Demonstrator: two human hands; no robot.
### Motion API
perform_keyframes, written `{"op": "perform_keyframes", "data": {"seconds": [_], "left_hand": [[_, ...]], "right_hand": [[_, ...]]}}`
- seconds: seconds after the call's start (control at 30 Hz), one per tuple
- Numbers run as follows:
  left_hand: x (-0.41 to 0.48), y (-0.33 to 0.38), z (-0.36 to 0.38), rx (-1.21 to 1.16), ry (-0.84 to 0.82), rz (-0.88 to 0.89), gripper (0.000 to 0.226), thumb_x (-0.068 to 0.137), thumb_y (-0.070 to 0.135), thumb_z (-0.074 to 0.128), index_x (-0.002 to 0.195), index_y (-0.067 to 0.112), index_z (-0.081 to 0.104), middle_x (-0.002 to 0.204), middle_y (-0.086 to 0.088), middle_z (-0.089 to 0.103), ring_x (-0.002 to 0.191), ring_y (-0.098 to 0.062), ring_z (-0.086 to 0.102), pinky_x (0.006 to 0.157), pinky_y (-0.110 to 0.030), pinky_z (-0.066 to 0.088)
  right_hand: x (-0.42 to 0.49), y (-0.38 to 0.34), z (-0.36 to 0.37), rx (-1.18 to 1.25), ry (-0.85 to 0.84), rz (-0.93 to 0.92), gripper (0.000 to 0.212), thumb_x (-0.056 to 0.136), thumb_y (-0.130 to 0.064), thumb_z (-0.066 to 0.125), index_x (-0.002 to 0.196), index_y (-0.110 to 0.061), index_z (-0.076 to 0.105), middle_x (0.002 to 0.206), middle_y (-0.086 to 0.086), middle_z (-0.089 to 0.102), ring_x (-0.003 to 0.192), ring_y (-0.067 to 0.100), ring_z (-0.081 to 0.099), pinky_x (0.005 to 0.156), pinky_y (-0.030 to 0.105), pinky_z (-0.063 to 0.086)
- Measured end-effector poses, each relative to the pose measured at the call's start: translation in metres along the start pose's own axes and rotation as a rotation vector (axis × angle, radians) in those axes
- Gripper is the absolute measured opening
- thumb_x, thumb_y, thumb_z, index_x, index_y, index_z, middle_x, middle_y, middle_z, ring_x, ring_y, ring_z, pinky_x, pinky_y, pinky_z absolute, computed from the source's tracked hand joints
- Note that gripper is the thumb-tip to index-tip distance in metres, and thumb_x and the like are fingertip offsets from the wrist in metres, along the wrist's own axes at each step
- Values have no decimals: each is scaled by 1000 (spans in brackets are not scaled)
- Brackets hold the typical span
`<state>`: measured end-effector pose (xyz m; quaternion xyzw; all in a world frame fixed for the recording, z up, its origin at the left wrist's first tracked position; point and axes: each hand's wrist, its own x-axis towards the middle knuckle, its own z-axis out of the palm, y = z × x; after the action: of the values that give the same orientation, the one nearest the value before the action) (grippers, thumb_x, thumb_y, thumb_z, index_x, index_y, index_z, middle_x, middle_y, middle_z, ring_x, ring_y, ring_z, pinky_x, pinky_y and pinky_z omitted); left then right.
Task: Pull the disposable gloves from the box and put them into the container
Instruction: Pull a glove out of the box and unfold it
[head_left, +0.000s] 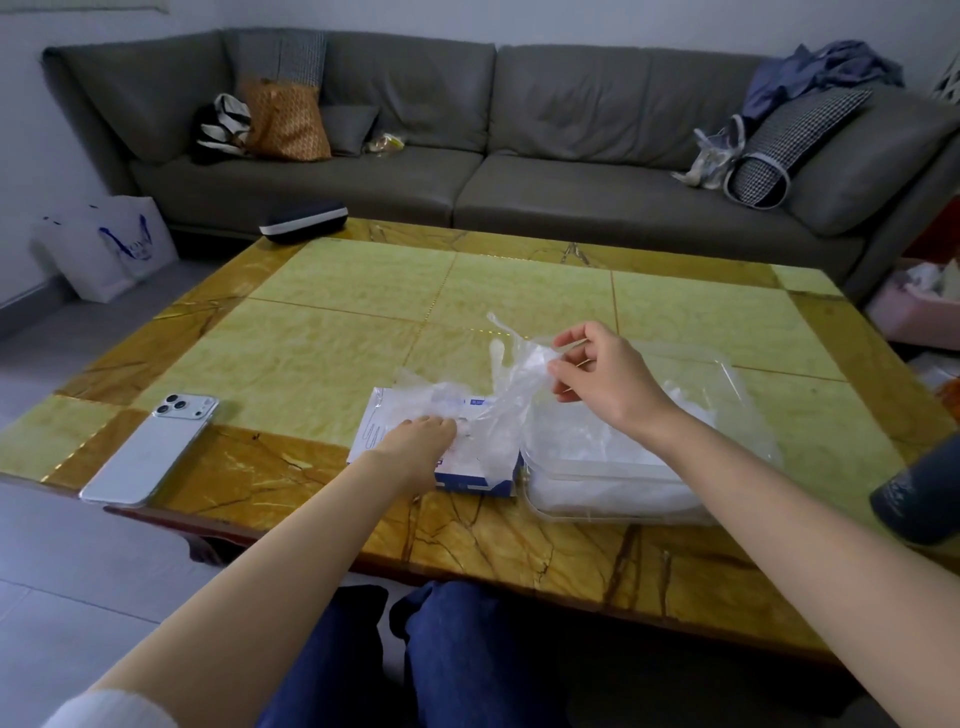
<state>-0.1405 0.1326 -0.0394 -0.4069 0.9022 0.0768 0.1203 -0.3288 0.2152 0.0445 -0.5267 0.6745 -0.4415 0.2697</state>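
Left hand (423, 434) presses flat on the box (410, 457). Right hand (597, 371) pinches a glove (511, 384), lifted beside the container (727, 379).

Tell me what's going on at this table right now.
A person seated at the table is moving disposable gloves out of their box. The left hand presses down on the box, while the right hand pinches a clear glove that is lifted above the box, its lower end still at the opening. The clear container just right of the box already holds gloves. A phone lies to the left.
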Motion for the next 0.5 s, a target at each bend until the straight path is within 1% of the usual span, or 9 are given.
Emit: {"op": "perform_keyframes", "data": {"seconds": [0.07, 0.13, 0.17, 0.23, 0.3, 0.33, 0.4, 0.43, 0.5], "left_hand": [[-1, -7, -6, -108, -47, 3, 45, 89, 15, 57, 131, 11, 43, 132, -5, 47, 120, -21, 45, 94, -27, 37], [-4, -10, -15, -178, -101, 5, 44, 94, 22, 53, 137, 15, 43, 139, -3, 43, 126, -19, 43, 102, -29, 36], [-5, -10, -21, -183, -82, 6, 42, 96, 25, 51, 136, 16, 45, 140, -2, 43, 127, -19, 43, 104, -31, 36], [-11, -5, -39, -218, 75, 7, 35, 100, 24, 43, 133, 16, 50, 137, -2, 49, 123, -19, 48, 101, -31, 38], [-21, 7, -61, -418, 241, 27, 34, 101, 23, 38, 132, 15, 50, 134, -1, 53, 117, -18, 51, 94, -29, 40], [-27, 14, -70, -567, 262, 57, 38, 100, 29, 41, 135, 16, 47, 133, 1, 51, 115, -16, 50, 91, -27, 40], [-40, 30, -85, -798, 232, 135, 58, 90, 47, 50, 141, 22, 38, 132, 6, 46, 115, -11, 47, 89, -24, 39], [-44, 37, -88, -789, 225, 163, 67, 84, 51, 55, 142, 25, 34, 131, 9, 44, 116, -9, 45, 91, -24, 39], [-43, 48, -86, -553, 301, 182, 71, 81, 46, 66, 140, 26, 33, 130, 10, 44, 116, -9, 44, 98, -29, 40]], "right_hand": [[0, -1, -4, -14, 16, -7, 15, 92, -4, 56, 104, -9, 49, 84, 10, 62, 66, 12, 61, 63, 19, 55], [0, -3, -6, -8, 34, -7, 16, 92, -5, 56, 105, -11, 48, 84, 10, 63, 68, 14, 62, 65, 21, 55], [0, -3, -7, -3, 41, -3, 16, 92, -5, 56, 105, -11, 48, 83, 10, 63, 68, 15, 62, 67, 22, 55], [-1, -2, -7, 3, 52, 10, 17, 92, -6, 55, 106, -12, 47, 82, 9, 63, 70, 17, 63, 70, 26, 56], [-1, -1, -8, 2, 71, 24, 17, 92, -6, 55, 106, -12, 47, 81, 10, 64, 69, 18, 63, 72, 29, 56], [-1, -1, -7, 3, 82, 32, 17, 92, -5, 55, 106, -11, 47, 82, 10, 64, 68, 17, 63, 72, 29, 56], [-1, 0, -8, 15, 111, 50, 16, 93, -5, 54, 106, -10, 46, 82, 9, 61, 64, 13, 62, 71, 29, 56], [-1, 0, -8, 21, 122, 59, 16, 93, -5, 54, 106, -10, 46, 82, 7, 60, 63, 12, 62, 71, 29, 56], [-1, 0, -9, 20, 116, 82, 16, 94, -7, 55, 106, -10, 45, 82, 6, 60, 63, 11, 63, 73, 29, 56]]}}
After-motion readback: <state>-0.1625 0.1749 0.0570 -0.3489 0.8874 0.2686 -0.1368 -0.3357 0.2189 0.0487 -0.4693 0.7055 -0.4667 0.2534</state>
